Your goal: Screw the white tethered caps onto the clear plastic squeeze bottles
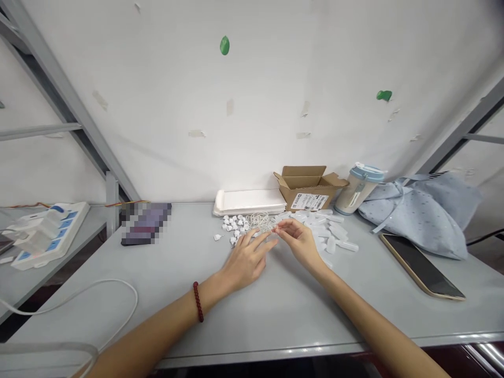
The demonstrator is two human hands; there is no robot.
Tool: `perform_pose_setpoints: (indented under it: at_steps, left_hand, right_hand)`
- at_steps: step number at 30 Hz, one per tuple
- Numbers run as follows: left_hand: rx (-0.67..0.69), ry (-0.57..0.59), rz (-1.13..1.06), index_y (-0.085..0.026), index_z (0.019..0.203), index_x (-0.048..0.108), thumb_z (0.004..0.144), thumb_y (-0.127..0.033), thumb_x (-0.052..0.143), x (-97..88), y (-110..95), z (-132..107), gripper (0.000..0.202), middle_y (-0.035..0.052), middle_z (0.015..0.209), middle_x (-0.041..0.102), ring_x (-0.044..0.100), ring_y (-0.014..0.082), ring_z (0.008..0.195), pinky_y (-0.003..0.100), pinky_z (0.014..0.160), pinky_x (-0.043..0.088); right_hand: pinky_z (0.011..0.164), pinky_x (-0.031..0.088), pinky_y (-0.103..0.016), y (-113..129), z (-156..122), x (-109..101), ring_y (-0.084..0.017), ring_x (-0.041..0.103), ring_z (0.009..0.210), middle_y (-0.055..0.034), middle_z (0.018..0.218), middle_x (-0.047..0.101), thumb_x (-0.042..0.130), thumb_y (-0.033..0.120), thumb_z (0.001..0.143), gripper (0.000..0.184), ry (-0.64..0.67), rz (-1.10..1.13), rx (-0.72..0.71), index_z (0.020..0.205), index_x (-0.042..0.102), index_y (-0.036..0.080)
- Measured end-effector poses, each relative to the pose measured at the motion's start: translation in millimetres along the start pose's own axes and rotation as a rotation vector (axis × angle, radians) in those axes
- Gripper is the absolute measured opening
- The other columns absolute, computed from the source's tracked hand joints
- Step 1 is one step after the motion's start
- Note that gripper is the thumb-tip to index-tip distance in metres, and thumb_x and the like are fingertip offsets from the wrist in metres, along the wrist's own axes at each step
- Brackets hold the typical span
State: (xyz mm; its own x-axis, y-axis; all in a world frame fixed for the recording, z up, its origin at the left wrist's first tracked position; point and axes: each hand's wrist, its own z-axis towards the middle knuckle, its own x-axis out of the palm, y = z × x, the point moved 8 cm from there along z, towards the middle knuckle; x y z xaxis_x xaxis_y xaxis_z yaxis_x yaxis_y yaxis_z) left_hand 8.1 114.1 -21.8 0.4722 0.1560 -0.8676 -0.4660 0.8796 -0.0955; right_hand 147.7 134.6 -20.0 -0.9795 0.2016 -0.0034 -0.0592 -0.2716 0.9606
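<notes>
My left hand (248, 258) lies palm down just above the grey table, its fingers stretched out and apart, with nothing visible in it. Its fingertips reach toward my right hand (301, 242), which is closed in a pinch. Whatever sits between those fingertips is too small to make out. Behind the left fingers is a heap of small white caps with thin tips (235, 223). Thin off-white loops (260, 221) lie in a tangle beyond both hands. Translucent plastic tubes (333, 231) are spread behind and to the right of my right hand.
White flat trays (252, 201) are stacked against the wall, beside an open cardboard box (309, 197). A tumbler (359, 190), a light blue cloth bag (421, 218) and a phone (423, 266) stand right. Left are a power strip (73, 231) and a white cable (134, 299).
</notes>
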Motion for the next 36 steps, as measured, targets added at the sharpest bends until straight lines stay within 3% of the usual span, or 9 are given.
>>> perform_pose_setpoints:
  at_steps: [5,12,17,22,28,36]
  left_hand:
    - [0.082,0.093,0.036,-0.023,0.127,0.051,0.089,-0.019,0.044,4.4,-9,-2,0.039,0.0063,0.142,0.042,0.029,0.0320,0.132,0.048,0.097,0.037]
    - [-0.047,0.164,0.014,-0.018,0.128,0.049,0.092,-0.032,0.043,13.6,4,-2,0.040,0.0085,0.134,0.051,0.033,0.0311,0.131,0.048,0.100,0.036]
    - [0.109,0.175,-0.033,-0.018,0.132,0.044,0.093,-0.036,0.040,10.2,-12,1,0.043,0.0081,0.140,0.045,0.028,0.0285,0.135,0.046,0.104,0.031]
    - [0.159,0.249,-0.059,-0.016,0.132,0.042,0.095,-0.043,0.033,26.9,-11,10,0.047,0.0090,0.138,0.048,0.038,0.0255,0.131,0.045,0.106,0.029]
    - [0.027,0.142,0.081,-0.008,0.126,0.049,0.095,-0.040,0.035,35.5,13,29,0.046,0.0150,0.130,0.054,0.044,0.0280,0.126,0.045,0.105,0.031]
    - [-0.089,-0.010,0.132,-0.004,0.115,0.055,0.091,-0.029,0.044,24.1,17,27,0.037,0.0186,0.116,0.060,0.048,0.0312,0.120,0.045,0.101,0.039]
  right_hand:
    - [0.072,0.053,-0.034,4,2,-5,-0.021,0.067,0.081,-0.0017,0.077,0.064,0.069,0.040,0.071,0.025,-0.031,-0.010,-0.006,0.080,0.058,0.020]
    - [0.070,0.053,-0.034,0,4,-6,-0.021,0.068,0.077,-0.0007,0.078,0.059,0.066,0.045,0.073,0.029,-0.040,-0.040,0.001,0.079,0.055,0.019]
    - [0.068,0.052,-0.032,1,3,-3,-0.022,0.068,0.081,-0.0015,0.076,0.061,0.062,0.041,0.076,0.023,-0.020,-0.073,-0.005,0.080,0.055,0.019]
    - [0.060,0.048,-0.029,4,-2,1,-0.020,0.066,0.071,-0.0021,0.069,0.064,0.055,0.035,0.081,0.016,0.028,-0.206,-0.025,0.083,0.055,0.020]
    - [0.050,0.041,-0.026,4,5,-12,-0.013,0.052,0.050,-0.0002,0.066,0.060,0.055,0.038,0.080,0.021,-0.017,-0.354,-0.034,0.087,0.055,0.019]
    - [0.057,0.044,-0.028,-5,9,-13,-0.015,0.057,0.064,-0.0045,0.080,0.064,0.055,0.034,0.077,0.018,0.071,-0.453,-0.006,0.086,0.057,0.018]
